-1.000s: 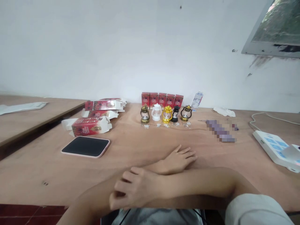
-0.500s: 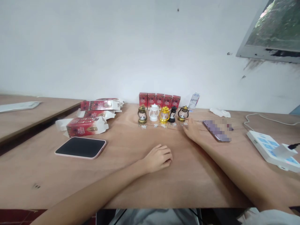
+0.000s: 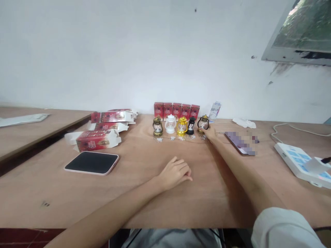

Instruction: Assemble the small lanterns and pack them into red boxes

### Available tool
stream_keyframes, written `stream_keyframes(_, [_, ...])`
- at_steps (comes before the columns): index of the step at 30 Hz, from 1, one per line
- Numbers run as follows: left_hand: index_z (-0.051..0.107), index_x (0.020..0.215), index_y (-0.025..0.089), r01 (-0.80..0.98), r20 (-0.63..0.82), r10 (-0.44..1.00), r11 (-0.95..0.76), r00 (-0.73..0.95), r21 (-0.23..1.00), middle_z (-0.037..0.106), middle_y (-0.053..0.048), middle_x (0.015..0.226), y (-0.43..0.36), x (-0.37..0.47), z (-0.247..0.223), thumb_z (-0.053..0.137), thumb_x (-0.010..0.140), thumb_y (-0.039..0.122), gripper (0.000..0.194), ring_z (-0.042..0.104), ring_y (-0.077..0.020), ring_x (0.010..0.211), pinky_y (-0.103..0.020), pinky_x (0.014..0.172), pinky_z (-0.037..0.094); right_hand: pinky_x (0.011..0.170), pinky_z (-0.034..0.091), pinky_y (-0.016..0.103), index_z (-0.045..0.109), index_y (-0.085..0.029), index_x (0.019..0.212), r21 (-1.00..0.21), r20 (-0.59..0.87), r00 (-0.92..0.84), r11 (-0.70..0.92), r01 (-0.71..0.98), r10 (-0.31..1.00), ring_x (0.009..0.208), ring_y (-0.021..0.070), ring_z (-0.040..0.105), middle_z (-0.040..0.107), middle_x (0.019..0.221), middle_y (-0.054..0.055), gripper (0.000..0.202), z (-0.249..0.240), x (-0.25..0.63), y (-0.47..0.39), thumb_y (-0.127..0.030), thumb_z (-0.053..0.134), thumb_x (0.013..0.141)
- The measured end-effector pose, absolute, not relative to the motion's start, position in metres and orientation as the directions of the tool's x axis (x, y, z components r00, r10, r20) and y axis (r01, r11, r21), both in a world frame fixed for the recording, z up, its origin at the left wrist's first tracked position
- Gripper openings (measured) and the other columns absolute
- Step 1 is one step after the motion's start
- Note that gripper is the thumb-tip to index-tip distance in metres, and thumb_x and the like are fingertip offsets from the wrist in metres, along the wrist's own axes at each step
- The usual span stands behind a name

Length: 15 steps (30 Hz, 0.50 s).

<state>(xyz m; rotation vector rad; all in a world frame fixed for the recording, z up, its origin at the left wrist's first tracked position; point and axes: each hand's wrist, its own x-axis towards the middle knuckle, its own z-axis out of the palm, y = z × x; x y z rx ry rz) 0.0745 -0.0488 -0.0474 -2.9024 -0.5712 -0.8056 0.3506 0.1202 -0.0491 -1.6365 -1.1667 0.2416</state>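
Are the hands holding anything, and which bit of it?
The left hand holds nothing. The right hand is at the base of the rightmost lantern; whether it grips it cannot be told.

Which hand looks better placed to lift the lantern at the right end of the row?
Probably the right hand: it reaches right up to the base of that lantern. The left hand lies nearer the front edge of the table, well short of it.
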Motion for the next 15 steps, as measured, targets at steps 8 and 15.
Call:
stream_keyframes(8, [0.060, 0.083, 0.019, 0.373, 0.723, 0.052, -0.881, 0.689, -0.292, 0.070, 0.003, 0.087, -0.049, 0.069, -0.036, 0.049, 0.093, 0.023, 0.015, 0.058, -0.0118, 0.090, -0.030, 0.086, 0.033, 0.078, 0.048, 0.034, 0.044, -0.016, 0.113, -0.792, 0.570, 0.410, 0.343, 0.505, 0.712, 0.088, 0.0204, 0.059, 0.058, 0.105, 0.009, 0.052, -0.034, 0.298, 0.042, -0.036, 0.066, 0.070])
stream_keyframes(15, [0.049, 0.126, 0.016, 0.679, 0.791, 0.158, -0.626, 0.592, -0.383, 0.059, -0.013, 0.124, -0.042, 0.050, -0.013, 0.049, 0.084, 0.015, 0.042, 0.052, -0.0250, 0.117, -0.042, 0.103, 0.029, 0.087, 0.049, 0.034, 0.049, -0.022, 0.118, -0.651, 0.624, -0.306, 0.695, 0.305, 0.719, 0.101, 0.0202, 0.059, 0.060, 0.112, 0.007, 0.040, -0.028, 0.235, -0.054, -0.042, 0.056, 0.085])
